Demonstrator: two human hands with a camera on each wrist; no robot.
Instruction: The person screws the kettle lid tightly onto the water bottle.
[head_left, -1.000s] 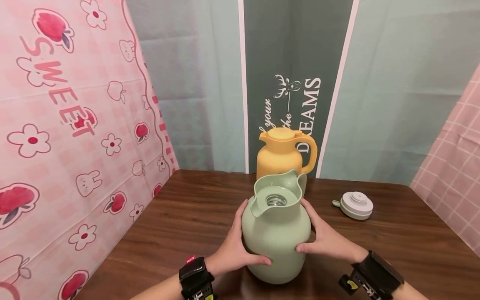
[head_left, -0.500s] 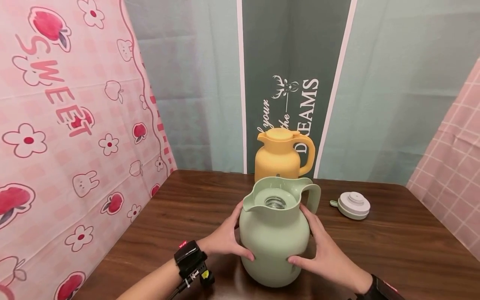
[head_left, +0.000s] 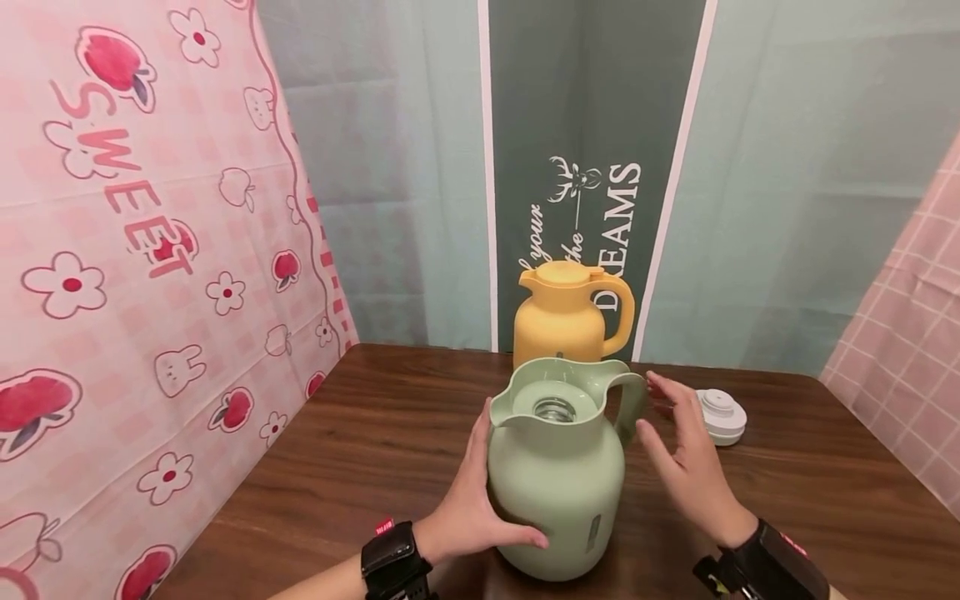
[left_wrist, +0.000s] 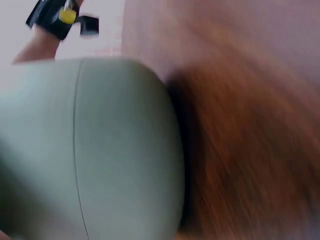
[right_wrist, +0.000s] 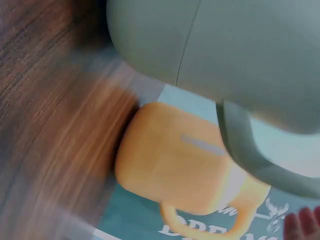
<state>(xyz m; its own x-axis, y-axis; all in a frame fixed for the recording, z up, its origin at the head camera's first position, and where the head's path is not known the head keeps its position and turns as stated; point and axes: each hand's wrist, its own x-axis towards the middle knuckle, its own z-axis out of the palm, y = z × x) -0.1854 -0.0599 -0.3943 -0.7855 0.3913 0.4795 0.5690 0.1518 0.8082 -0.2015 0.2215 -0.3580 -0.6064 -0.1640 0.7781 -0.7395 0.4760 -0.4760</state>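
A light green vacuum jug (head_left: 555,483) stands upright on the table, its lid off and a shiny round opening visible inside the collar. Its spout points left and its handle (head_left: 632,408) right. My left hand (head_left: 480,504) holds the jug's left side, thumb across the front; the far fingers are partly hidden. Beside the handle, my right hand (head_left: 690,458) is raised with thumb and fingers spread, seemingly apart from it. In the right wrist view, some fingertips (right_wrist: 302,225) show at the lower right corner. The left wrist view is mostly filled by the jug's blurred body (left_wrist: 115,150).
Behind the green jug stands a yellow jug (head_left: 558,325) with its lid on. A white lid (head_left: 722,417) lies on the dark wooden table (head_left: 360,450), partly hidden by my right hand. Patterned cloths (head_left: 187,292) hang at the sides and back.
The green jug has turned so its spout faces left and its handle right, and a dark label shows on its front. My right hand has left the body and moved beside the handle.
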